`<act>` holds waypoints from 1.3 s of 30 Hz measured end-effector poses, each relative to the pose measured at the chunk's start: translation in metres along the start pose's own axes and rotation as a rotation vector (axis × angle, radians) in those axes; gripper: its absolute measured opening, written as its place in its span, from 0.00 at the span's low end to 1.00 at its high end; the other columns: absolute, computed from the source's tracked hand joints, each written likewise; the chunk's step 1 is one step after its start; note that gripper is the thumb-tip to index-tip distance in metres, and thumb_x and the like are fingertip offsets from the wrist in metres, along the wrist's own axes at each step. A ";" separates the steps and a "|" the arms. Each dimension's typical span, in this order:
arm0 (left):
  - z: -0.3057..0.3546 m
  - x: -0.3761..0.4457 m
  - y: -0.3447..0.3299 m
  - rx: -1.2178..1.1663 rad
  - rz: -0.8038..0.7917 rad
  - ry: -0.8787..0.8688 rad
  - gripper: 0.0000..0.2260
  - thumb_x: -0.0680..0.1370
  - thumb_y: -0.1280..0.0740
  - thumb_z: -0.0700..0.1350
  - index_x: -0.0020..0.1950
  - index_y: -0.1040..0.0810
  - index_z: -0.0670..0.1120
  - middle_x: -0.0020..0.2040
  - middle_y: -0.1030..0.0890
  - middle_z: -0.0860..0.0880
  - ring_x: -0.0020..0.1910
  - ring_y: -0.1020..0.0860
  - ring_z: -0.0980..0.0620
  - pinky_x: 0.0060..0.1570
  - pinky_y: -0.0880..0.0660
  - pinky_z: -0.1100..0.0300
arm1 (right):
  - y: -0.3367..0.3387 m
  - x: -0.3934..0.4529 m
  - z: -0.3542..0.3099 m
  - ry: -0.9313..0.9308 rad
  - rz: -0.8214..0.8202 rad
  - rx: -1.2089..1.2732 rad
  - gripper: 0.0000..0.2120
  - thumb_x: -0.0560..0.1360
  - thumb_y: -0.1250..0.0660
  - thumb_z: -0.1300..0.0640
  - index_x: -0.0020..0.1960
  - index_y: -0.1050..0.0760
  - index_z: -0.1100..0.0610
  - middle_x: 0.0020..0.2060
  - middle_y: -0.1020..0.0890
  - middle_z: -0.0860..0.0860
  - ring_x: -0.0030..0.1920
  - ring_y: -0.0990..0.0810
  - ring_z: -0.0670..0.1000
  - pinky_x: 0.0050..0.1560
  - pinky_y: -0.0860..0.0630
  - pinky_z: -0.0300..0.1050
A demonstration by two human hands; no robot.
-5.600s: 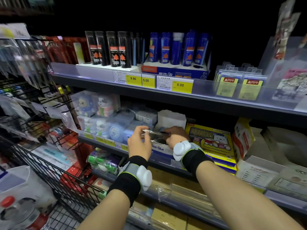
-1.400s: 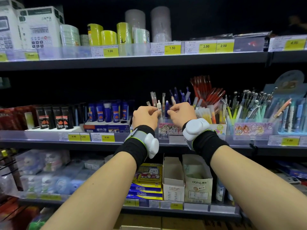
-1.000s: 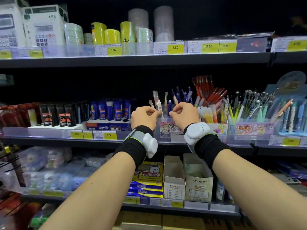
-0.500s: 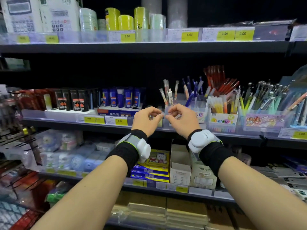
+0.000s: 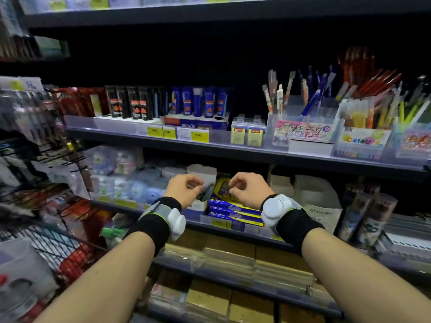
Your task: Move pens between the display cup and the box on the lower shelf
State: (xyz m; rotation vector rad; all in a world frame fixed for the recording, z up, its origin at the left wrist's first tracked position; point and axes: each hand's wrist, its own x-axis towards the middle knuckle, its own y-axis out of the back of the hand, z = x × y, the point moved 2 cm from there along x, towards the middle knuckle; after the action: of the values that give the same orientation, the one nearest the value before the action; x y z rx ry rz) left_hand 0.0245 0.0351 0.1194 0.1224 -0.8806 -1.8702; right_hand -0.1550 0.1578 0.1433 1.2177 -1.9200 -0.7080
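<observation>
On the lower shelf stands a small white open box [image 5: 201, 174] with dark pens [image 5: 207, 194] lying in it. My left hand [image 5: 184, 191] hovers at its left front, fingers pinched; blur hides whether it grips a pen. Over the yellow-and-blue packs [image 5: 233, 207] just right of the box, my right hand [image 5: 247, 190] has its fingers curled shut with nothing visible in them. One shelf up and to the right is the clear display cup [image 5: 277, 123], with several pens [image 5: 278, 94] standing in it.
Glue sticks [image 5: 198, 103] and black tubes [image 5: 130, 102] line the upper shelf at left; more pen cups [image 5: 363, 138] stand to the right. A wire basket [image 5: 46, 248] sits at lower left. White cartons [image 5: 319, 206] stand right of my hands, under the shelf edge [image 5: 233, 155].
Both hands have dropped from the display cup on the upper shelf down to the box on the lower shelf, and my view has tilted downward and shifted left.
</observation>
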 end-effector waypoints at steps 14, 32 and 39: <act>-0.081 -0.006 -0.005 0.093 -0.006 0.093 0.06 0.76 0.29 0.42 0.51 0.17 0.50 0.45 0.17 0.51 0.45 0.20 0.51 0.51 0.22 0.57 | -0.088 0.031 0.021 -0.093 -0.075 -0.060 0.12 0.76 0.32 0.59 0.59 0.21 0.53 0.45 0.18 0.47 0.46 0.20 0.50 0.53 0.21 0.47; -0.109 0.024 -0.040 0.347 0.002 -0.052 0.12 0.78 0.36 0.48 0.59 0.20 0.49 0.55 0.18 0.48 0.55 0.22 0.46 0.59 0.26 0.50 | -0.138 0.097 0.034 -0.112 -0.195 -0.248 0.16 0.82 0.43 0.54 0.67 0.25 0.51 0.62 0.20 0.56 0.59 0.21 0.60 0.59 0.23 0.51; -0.117 0.024 -0.041 0.371 0.020 -0.071 0.13 0.76 0.39 0.39 0.55 0.20 0.49 0.56 0.20 0.49 0.58 0.23 0.47 0.57 0.26 0.54 | -0.160 0.131 0.038 -0.034 -0.253 -0.454 0.17 0.74 0.38 0.57 0.60 0.22 0.46 0.58 0.22 0.55 0.61 0.27 0.60 0.57 0.31 0.47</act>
State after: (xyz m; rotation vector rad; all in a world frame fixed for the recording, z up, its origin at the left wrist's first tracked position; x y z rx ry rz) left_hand 0.0348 -0.0362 0.0158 0.2747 -1.2674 -1.6835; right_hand -0.1406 -0.0239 0.0376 1.1650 -1.5262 -1.2277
